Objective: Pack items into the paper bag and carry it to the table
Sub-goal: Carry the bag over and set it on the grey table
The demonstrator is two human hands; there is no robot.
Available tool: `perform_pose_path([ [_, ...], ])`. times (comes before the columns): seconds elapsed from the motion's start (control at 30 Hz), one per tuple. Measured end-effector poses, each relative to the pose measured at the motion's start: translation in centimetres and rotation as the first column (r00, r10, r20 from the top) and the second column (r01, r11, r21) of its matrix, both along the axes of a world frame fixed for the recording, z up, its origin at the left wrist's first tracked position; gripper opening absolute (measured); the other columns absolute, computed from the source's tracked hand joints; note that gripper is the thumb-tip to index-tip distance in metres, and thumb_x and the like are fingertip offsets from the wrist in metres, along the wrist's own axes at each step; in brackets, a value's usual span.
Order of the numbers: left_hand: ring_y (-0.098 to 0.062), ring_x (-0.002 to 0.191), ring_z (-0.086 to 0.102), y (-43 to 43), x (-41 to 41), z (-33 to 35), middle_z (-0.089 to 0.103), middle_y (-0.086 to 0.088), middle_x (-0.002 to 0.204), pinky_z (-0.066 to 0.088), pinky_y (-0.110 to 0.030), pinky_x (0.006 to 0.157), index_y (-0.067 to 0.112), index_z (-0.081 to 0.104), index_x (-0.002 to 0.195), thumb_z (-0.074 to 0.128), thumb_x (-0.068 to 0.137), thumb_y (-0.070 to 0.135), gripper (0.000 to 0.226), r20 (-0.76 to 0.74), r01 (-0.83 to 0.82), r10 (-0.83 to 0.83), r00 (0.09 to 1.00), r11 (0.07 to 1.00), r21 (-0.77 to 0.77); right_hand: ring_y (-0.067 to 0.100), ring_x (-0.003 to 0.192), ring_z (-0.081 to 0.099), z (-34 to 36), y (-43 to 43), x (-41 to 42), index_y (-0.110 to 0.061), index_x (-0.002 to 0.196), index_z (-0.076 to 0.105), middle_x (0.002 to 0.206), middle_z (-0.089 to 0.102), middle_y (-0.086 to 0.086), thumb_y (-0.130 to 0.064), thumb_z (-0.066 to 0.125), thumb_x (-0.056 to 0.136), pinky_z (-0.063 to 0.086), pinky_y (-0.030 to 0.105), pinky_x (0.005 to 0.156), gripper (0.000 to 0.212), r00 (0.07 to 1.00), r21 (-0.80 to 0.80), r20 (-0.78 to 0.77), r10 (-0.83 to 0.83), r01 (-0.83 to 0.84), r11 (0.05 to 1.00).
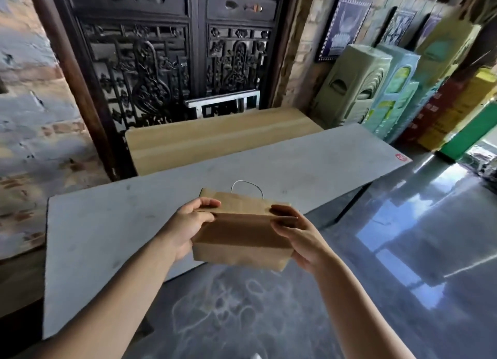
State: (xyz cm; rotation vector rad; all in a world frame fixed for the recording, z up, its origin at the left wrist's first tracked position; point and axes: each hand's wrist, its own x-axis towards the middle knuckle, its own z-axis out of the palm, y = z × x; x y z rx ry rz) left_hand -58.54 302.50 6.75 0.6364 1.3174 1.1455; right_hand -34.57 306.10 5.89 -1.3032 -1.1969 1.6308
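A brown paper bag (242,232) with a white cord handle hangs in the air over the front edge of a long grey table (113,224). Its top is folded shut, so its contents are hidden. My left hand (188,224) grips the bag's left end, thumb on top. My right hand (298,235) grips the right end the same way. Both forearms reach in from the bottom of the view.
Behind the table lies a long flat cardboard box (215,138) against a dark carved wooden door (172,62). Wrapped green and blue packages (376,89) lean on the wall at the right. Glossy dark floor (403,251) spreads to the right and below.
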Motion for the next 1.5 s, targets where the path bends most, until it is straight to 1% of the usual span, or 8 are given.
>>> perform_pose_path([
  [0.17, -0.022, 0.073, 0.061, 10.3, -0.9, -2.3, 0.064, -0.013, 0.095, 0.047, -0.024, 0.056, 0.016, 0.066, 0.099, 0.049, 0.087, -0.01, 0.033, -0.006, -0.112, 0.112, 0.994, 0.993, -0.043, 0.015, 0.082, 0.059, -2.2, 13.1, -1.5, -0.021, 0.111, 0.07, 0.093, 0.067, 0.003, -0.002, 0.065, 0.088, 0.044, 0.027, 0.072, 0.03, 0.993, -0.059, -0.003, 0.121, -0.121, 0.991],
  [0.5, -0.014, 0.086, 0.058, 24.9, -1.2, -4.5, 0.061, -0.006, 0.099, 0.045, -0.019, 0.073, 0.014, 0.069, 0.1, 0.054, 0.085, -0.008, 0.031, -0.09, -0.397, 0.388, 0.917, 0.91, -0.117, 0.025, 0.096, 0.054, -5.6, 34.0, -4.1, -0.02, 0.119, 0.066, 0.107, 0.061, 0.014, -0.004, 0.064, 0.089, 0.037, 0.037, 0.084, 0.035, 0.907, -0.145, -0.072, 0.416, -0.422, 0.895],
  [0.93, -0.001, 0.052, 0.054, 27.1, -0.9, -11.1, 0.059, 0.003, 0.071, 0.04, -0.016, 0.053, 0.026, 0.071, 0.092, 0.061, 0.081, -0.003, 0.032, -0.217, -0.533, 0.495, 0.841, 0.828, -0.175, 0.022, 0.088, 0.061, -10.5, 39.7, -6.9, -0.027, 0.108, 0.072, 0.102, 0.064, 0.011, -0.001, 0.077, 0.067, 0.049, 0.036, 0.073, 0.049, 0.85, -0.191, -0.03, 0.525, -0.521, 0.832],
  [1.07, -0.006, 0.06, 0.054, 27.3, -1.1, -12.5, 0.059, 0.005, 0.071, 0.041, -0.021, 0.06, 0.029, 0.071, 0.096, 0.065, 0.083, 0.003, 0.03, -0.283, -0.508, 0.452, 0.846, 0.845, -0.167, 0.021, 0.087, 0.06, -11.6, 39.9, -6.8, -0.027, 0.108, 0.072, 0.098, 0.064, 0.008, -0.003, 0.078, 0.065, 0.049, 0.034, 0.073, 0.049, 0.852, -0.207, -0.019, 0.523, -0.515, 0.832],
  [1.2, -0.007, 0.053, 0.049, 27.6, -1.0, -14.6, 0.06, 0.005, 0.07, 0.039, -0.012, 0.047, 0.022, 0.072, 0.092, 0.065, 0.087, 0.003, 0.021, -0.383, -0.451, 0.369, 0.847, 0.88, -0.15, 0.013, 0.077, 0.063, -13.8, 39.2, -6.4, -0.026, 0.095, 0.077, 0.093, 0.071, 0.001, 0.002, 0.071, 0.077, 0.048, 0.022, 0.065, 0.034, 0.879, -0.182, 0.202, 0.432, -0.4, 0.898],
  [1.33, -0.014, 0.071, 0.06, 27.6, -1.1, -16.1, 0.071, 0.009, 0.081, 0.042, -0.007, 0.055, 0.029, 0.071, 0.08, 0.065, 0.085, 0.001, 0.029, -0.533, -0.415, 0.306, 0.789, 0.905, -0.094, 0.007, 0.061, 0.06, -15.4, 38.7, -6.1, -0.031, 0.083, 0.077, 0.069, 0.073, -0.013, -0.005, 0.07, 0.076, 0.039, 0.014, 0.048, 0.028, 0.835, -0.138, 0.403, 0.374, -0.348, 0.927],
  [1.43, -0.011, 0.082, 0.064, 27.4, -1.9, -16.8, 0.069, 0.009, 0.094, 0.037, 0.001, 0.066, 0.037, 0.07, 0.075, 0.07, 0.079, 0.002, 0.035, -0.723, -0.338, 0.209, 0.659, 0.941, -0.036, -0.002, 0.064, 0.063, -15.4, 39.1, -6.5, -0.03, 0.085, 0.076, 0.085, 0.071, -0.015, -0.008, 0.072, 0.072, 0.04, 0.008, 0.052, 0.026, 0.743, -0.026, 0.553, 0.378, -0.437, 0.899],
  [1.5, -0.021, 0.099, 0.065, 27.2, -2.4, -17.0, 0.065, -0.007, 0.116, 0.035, -0.001, 0.078, 0.027, 0.076, 0.082, 0.072, 0.076, 0.002, 0.027, -0.829, -0.293, 0.14, 0.541, 0.956, -0.03, 0.003, 0.079, 0.065, -15.1, 39.4, -6.5, -0.025, 0.091, 0.077, 0.104, 0.065, -0.011, -0.011, 0.074, 0.072, 0.046, 0.012, 0.068, 0.024, 0.67, 0.055, 0.645, 0.367, -0.52, 0.852],
])
